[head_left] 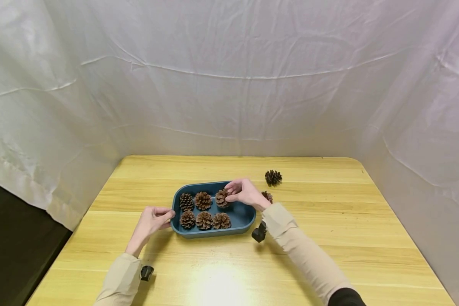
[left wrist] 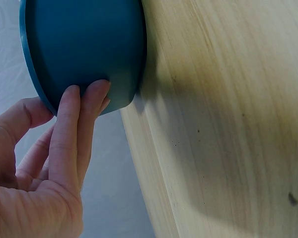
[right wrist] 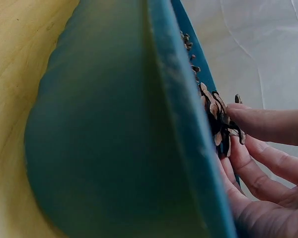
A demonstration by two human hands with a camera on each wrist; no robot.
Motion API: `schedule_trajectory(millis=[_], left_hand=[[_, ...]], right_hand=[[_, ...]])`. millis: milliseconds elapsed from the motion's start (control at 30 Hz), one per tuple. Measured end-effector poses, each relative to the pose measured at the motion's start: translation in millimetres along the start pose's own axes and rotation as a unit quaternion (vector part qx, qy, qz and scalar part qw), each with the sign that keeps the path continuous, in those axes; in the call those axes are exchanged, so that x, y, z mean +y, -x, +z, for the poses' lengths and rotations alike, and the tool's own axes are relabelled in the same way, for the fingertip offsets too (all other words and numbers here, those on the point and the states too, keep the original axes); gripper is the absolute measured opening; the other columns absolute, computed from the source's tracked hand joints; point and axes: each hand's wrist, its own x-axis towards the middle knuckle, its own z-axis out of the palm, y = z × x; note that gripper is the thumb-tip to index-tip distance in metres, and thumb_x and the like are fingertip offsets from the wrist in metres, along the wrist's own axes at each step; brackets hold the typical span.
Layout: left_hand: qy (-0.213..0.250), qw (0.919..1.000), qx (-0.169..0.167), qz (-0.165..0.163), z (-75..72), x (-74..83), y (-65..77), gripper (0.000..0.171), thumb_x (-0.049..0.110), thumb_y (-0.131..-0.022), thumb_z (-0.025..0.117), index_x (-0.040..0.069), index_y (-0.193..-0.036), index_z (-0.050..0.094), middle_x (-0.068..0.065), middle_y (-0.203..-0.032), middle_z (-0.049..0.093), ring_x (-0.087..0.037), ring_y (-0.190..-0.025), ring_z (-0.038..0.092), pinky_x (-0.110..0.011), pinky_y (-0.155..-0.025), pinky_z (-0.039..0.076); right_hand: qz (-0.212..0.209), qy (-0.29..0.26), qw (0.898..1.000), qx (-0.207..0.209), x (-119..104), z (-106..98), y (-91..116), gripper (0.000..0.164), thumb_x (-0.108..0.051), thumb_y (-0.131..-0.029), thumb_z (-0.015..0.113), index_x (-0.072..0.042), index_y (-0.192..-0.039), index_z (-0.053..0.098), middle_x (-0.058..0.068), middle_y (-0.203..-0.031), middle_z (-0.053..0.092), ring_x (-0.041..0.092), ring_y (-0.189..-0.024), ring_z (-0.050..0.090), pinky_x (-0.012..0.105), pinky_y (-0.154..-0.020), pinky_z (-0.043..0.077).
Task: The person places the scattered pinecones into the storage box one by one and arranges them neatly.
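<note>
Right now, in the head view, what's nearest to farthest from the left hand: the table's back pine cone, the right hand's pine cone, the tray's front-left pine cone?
1. Front-left pine cone: inside the blue tray, beside the left hand.
2. Held pine cone: in the right hand, farther right.
3. Back pine cone: on the table, beyond the tray's right end.

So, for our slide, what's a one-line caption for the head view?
The left hand grips a blue tray by its end while the right hand holds a pine cone.
</note>
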Motion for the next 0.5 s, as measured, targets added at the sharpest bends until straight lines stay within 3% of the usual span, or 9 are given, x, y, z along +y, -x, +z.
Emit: schedule_trajectory(millis=[500], left_hand=[[-0.007,1.0,0.001,0.005,-1.0,-1.7,-1.3,0.033,0.003,-0.097,0.062,-0.02,-0.122,0.061,-0.033,-0.119,0.068,-0.012,-0.09,0.073,-0.024,-0.079,0.065]], right_hand=[[0.007,0.006,1.0,-0.009,3.7,8.9,-5.7,0.031,0.0,-0.085,0.077,0.002,-0.115,0.07,0.014,-0.102,0.07,0.016,-0.089,0.062,0.028,-0.081,0.059]])
